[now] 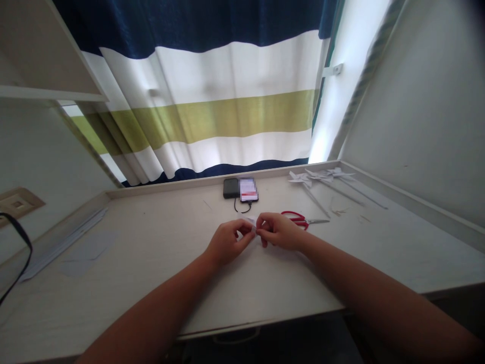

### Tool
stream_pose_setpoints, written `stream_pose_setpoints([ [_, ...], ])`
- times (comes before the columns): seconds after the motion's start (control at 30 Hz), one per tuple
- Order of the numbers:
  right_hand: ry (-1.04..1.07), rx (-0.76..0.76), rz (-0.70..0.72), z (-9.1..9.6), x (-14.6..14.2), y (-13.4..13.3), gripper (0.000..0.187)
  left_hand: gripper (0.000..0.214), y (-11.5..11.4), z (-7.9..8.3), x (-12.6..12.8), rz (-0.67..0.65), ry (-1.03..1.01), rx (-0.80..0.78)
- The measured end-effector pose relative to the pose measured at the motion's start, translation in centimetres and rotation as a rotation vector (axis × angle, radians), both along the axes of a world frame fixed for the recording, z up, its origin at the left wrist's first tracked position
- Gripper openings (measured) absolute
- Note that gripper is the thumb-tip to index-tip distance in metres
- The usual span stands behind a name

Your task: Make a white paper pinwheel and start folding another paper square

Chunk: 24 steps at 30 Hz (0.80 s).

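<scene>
On the bench (pixel 151 288), far to the left of the phone (pixel 248 190), lie some paper sheets (pixel 87 246); a black box (pixel 231 188) is just beside the phone, at its left; nearer to the person than the phone, the left hand (pixel 232 240) has its fingers pinched on a small white paper (pixel 249 219); the right hand (pixel 280 231) also pinches this paper, fingers closed; to the right of the phone lie red-handled scissors (pixel 300 221), then three paper pinwheels (pixel 318 175).

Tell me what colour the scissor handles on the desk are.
The scissor handles are red, as the head view shows.
</scene>
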State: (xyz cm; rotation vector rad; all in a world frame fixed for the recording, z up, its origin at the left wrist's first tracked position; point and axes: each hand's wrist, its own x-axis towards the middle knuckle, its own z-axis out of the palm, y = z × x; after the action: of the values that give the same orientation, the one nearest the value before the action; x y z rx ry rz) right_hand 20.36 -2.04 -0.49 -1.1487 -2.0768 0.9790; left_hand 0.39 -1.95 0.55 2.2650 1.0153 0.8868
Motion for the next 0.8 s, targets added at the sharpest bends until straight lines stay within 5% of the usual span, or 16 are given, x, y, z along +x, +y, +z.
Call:
stream_pose_setpoints([
  [0.2, -0.165, 0.153, -0.119, 2.6, 3.5, 0.2, 0.008, 0.014, 0.1, -0.2, -0.1, 0.052, -0.003, -0.003],
  [0.3, -0.531, 0.204, -0.274, 3.6, 6.5, 1.0, 0.016, 0.015, 0.2, -0.4, -0.1, 0.077, -0.023, -0.012],
  [0.4, -0.653, 0.152, -0.267, 3.0, 8.2, 1.8, 0.020, 0.019, 0.2, -0.5, -0.1, 0.074, -0.060, -0.042],
  [0.57, -0.734, 0.141, -0.241, 1.6, 7.2, 2.2, 0.017, 0.025, -0.1, -0.6, -0.1, 0.039, -0.123, -0.098],
  [0.8, -0.614, 0.289, -0.259, 3.6, 5.6, 0.8, 0.019, 0.026, -0.5, -0.3, 0.2, -0.034, -0.130, -0.077],
])
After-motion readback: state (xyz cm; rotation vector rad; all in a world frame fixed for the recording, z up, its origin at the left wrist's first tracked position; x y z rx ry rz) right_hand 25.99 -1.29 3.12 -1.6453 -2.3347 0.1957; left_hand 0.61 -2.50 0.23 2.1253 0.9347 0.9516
